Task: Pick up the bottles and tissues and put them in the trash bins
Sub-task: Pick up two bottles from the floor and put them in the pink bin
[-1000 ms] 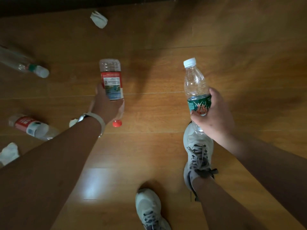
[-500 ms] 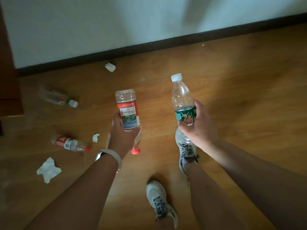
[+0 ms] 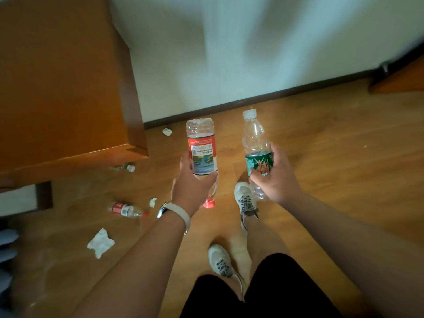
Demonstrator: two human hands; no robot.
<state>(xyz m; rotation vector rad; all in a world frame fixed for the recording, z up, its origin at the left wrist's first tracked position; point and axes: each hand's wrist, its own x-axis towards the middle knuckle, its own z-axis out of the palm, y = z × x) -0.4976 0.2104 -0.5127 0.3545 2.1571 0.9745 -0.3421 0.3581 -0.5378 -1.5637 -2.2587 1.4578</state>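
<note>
My left hand [image 3: 191, 187] grips a clear bottle with a red label [image 3: 202, 154], held upside down with its red cap pointing at the floor. My right hand [image 3: 275, 177] grips a clear bottle with a green label [image 3: 255, 138], upright, white cap on top. On the floor to the left lie another red-label bottle [image 3: 126, 210], a green-label bottle [image 3: 124, 167] under the furniture edge, a large crumpled tissue [image 3: 100, 242], a small tissue [image 3: 153, 201] and one more tissue [image 3: 167, 131] by the baseboard. No trash bin is in view.
A wooden cabinet [image 3: 68, 88] fills the upper left and overhangs the floor. A white wall with a dark baseboard [image 3: 252, 101] runs across the back. More wooden furniture [image 3: 399, 81] stands at the far right. My two feet in pale sneakers [image 3: 245, 198] stand on the wooden floor.
The view has tilted up and pulled back, bringing the cabinet and more wall into sight. Both hands still hold their bottles, raised in front of me, and one foot has stepped forward.
</note>
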